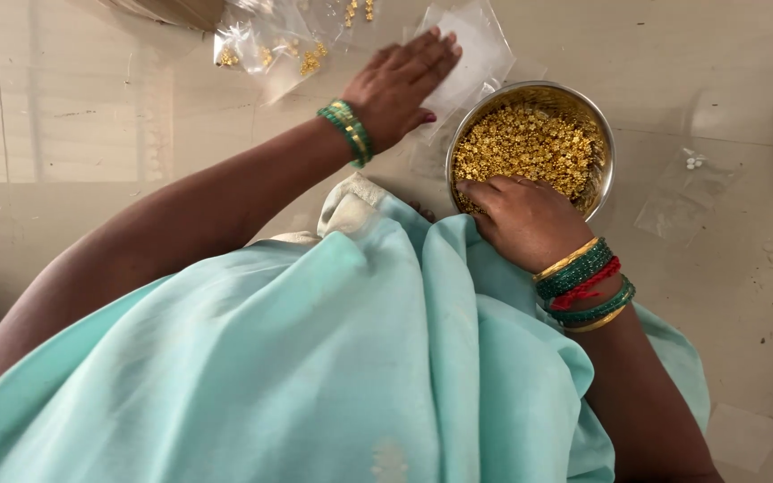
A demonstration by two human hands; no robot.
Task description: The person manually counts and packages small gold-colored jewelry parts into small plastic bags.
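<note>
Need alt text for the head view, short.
Seen from above, a person's right hand dips into a steel bowl of small gold beads while the left hand presses on clear plastic pouches on a tiled floor.

Small clear plastic packets (266, 45) holding gold bits lie at the upper middle of the frame. An empty clear pouch (471, 49) lies just right of them, and another clear pouch (686, 183) with white bits lies at right.

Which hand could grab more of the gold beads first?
The right hand: its fingers already dip into the bowl of beads. The left hand lies flat on a clear bag.
</note>
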